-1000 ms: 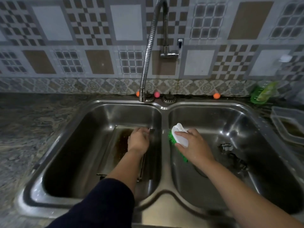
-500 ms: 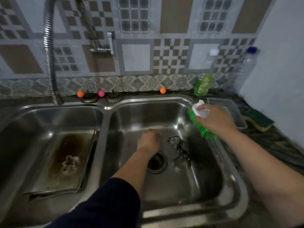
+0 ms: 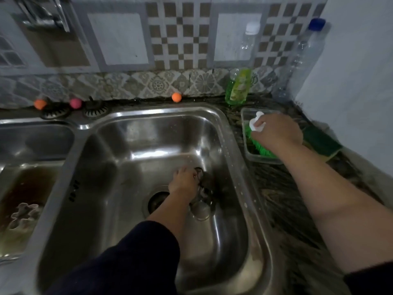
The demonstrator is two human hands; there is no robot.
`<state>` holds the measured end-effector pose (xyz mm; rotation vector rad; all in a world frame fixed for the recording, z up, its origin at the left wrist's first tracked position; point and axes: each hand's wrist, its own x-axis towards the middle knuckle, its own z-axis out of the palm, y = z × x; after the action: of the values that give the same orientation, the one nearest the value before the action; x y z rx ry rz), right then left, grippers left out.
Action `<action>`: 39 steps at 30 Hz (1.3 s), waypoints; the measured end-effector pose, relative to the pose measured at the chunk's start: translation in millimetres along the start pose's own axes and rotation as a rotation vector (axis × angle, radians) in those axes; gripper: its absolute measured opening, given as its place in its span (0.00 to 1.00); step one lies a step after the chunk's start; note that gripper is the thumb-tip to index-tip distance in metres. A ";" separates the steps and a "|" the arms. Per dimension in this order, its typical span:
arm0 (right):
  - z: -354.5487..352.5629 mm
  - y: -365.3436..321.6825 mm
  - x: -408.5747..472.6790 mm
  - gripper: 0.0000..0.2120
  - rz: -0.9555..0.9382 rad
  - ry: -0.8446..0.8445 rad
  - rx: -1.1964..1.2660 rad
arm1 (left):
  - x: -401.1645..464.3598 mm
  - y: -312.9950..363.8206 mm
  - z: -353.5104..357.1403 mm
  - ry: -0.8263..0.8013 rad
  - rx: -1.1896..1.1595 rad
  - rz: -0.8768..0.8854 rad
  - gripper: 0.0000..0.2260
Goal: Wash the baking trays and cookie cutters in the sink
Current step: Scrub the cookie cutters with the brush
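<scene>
My left hand is down in the right sink basin, its fingers on the metal cookie cutters lying beside the drain; whether it grips one I cannot tell. My right hand holds a scrub brush with a white handle and green bristles, lowered into a clear plastic container on the counter. A stained baking tray lies in the left basin with a cookie cutter on it.
A green dish soap bottle and two clear plastic bottles stand against the tiled wall. A green and yellow sponge lies right of the container. Small orange and pink balls sit behind the sink. A white wall bounds the right.
My view has swung right. My left hand went from the tray in the left basin to the cutters in the right basin. My right hand carried the brush from the sink to the container.
</scene>
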<state>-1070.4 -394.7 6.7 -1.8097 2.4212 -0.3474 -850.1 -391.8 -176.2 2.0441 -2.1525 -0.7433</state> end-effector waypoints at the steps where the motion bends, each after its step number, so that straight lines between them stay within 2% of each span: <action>1: 1.1 1.0 0.5 0.16 -0.013 0.006 -0.011 | -2.1 -1.8 3.3 0.020 0.000 -0.023 0.09; 3: 2.0 3.5 -1.7 0.16 -0.018 0.025 0.010 | -8.2 -3.9 4.2 0.070 -0.038 -0.045 0.06; 8: -1.9 0.6 -9.0 0.15 0.010 0.025 0.081 | -16.2 -4.8 -11.9 0.118 -0.215 -0.024 0.07; 11: -21.0 -6.6 -13.0 0.14 0.049 0.044 0.149 | -23.4 -0.7 -33.8 0.119 -0.398 0.006 0.07; 14: -39.8 -23.5 -23.4 0.15 -0.005 0.092 0.198 | -35.2 -1.9 -53.7 0.136 -0.470 -0.007 0.11; 18: -50.0 -60.7 -55.6 0.16 -0.119 0.148 0.290 | -55.9 -11.5 -72.5 0.229 -0.569 0.017 0.08; 20: -45.9 -81.1 -77.2 0.16 -0.188 0.097 0.316 | -65.7 -16.9 -80.4 0.250 -0.631 0.032 0.15; 22: -34.2 -99.7 -98.5 0.17 -0.271 0.008 0.318 | -74.1 -21.5 -90.9 0.263 -0.637 0.065 0.21; 25: -7.7 -118.2 -122.5 0.16 -0.386 -0.112 0.224 | -84.3 -27.5 -109.2 0.314 -0.607 0.170 0.19; 28: 10.8 -124.8 -133.5 0.15 -0.385 -0.203 0.218 | -93.7 -36.0 -123.3 0.327 -0.597 0.262 0.20; 33: 9.3 -138.6 -131.9 0.15 -0.364 -0.048 0.247 | -106.5 -53.3 -132.3 0.350 -0.628 0.254 0.20; 37: 11.9 -143.0 -145.1 0.15 -0.475 -0.178 0.151 | -116.5 -61.5 -142.6 0.342 -0.662 0.286 0.20; 39: 11.7 -143.1 -145.6 0.15 -0.422 -0.119 0.173 | -120.2 -63.5 -145.2 0.352 -0.666 0.297 0.19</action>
<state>-892.2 -295.4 21.4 -2.1776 1.8563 -0.4502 -723.7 -317.8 -41.6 1.3611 -1.6540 -0.8328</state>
